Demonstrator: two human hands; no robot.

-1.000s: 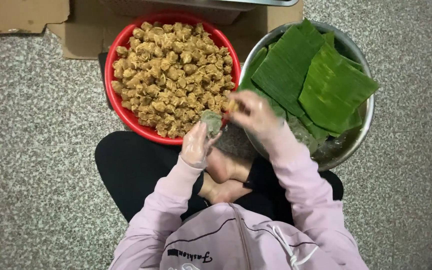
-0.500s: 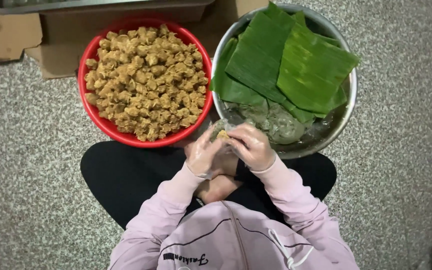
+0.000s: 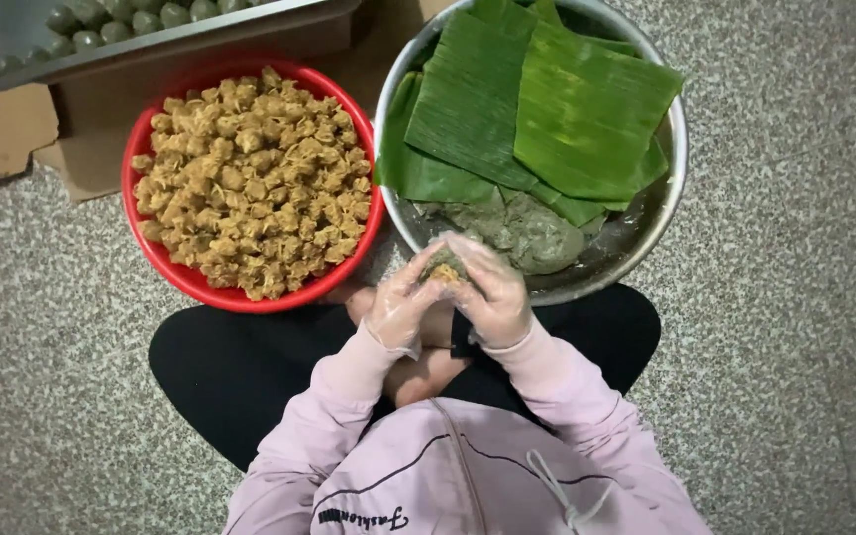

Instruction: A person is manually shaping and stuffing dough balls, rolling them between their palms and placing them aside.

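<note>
Speckled floor open on both sides, left hand and right hand grip dough ball at steel bowl rim

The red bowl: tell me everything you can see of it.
The red bowl is round, plastic by its look, and sits upright on the speckled floor. It is heaped to the rim with brownish-yellow lumps of filling. Its right rim meets or nearly meets the metal basin; its far side lies against flattened cardboard. Neither gloved hand touches it; the left hand is nearest.
</note>
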